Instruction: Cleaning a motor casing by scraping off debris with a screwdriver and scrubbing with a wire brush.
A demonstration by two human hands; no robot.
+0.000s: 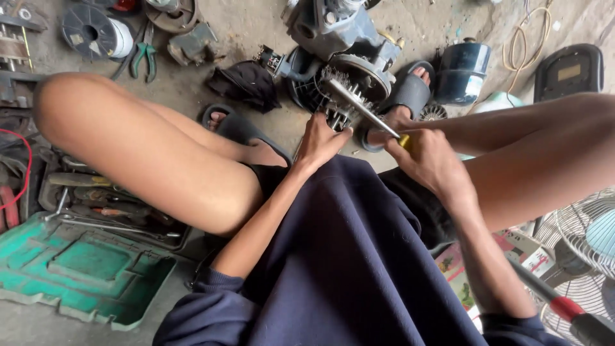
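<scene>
I sit on the ground with knees apart, a blue-grey electric motor [339, 38] lying between my sandalled feet. My right hand [428, 160] is shut on a screwdriver [362, 106] with a yellow handle; its metal shaft points up-left into the motor's open end, where copper windings [339, 96] show. My left hand [320, 140] rests against the lower edge of that motor end, fingers curled on it. My dark blue shirt fills the lower centre.
A green plastic tool case lid [83, 272] and a tray of hand tools [102, 205] lie at left. Green-handled pliers [146, 59], a wire spool [93, 29], a blue motor housing [462, 70], a coiled cord [528, 45] and a fan grille [586, 243] surround me.
</scene>
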